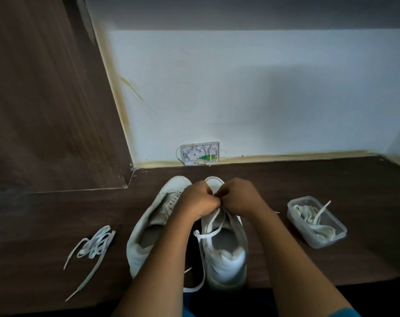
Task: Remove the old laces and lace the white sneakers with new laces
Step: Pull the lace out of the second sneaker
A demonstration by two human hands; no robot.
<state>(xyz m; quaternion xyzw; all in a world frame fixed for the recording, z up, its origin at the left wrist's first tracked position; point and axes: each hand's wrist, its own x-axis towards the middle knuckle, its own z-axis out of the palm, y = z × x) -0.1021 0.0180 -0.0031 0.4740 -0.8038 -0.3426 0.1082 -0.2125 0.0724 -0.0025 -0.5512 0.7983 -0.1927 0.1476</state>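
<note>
White sneakers [226, 259] sit at 6 o'clock. The left one's bare, with 1 loose lace [96, 243] at 8 o'clock and more in the tub [320, 243] at 3. Left hand [198, 201] and right hand [239, 197] both pinch the right one's threaded lace [214, 221], so maybe halfway?

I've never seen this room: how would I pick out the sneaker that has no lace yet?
On the dark wooden surface below the white wall, two white sneakers sit side by side. It is the left sneaker: its eyelets are bare, while the right sneaker carries a lace that the left hand and right hand grip.
</note>
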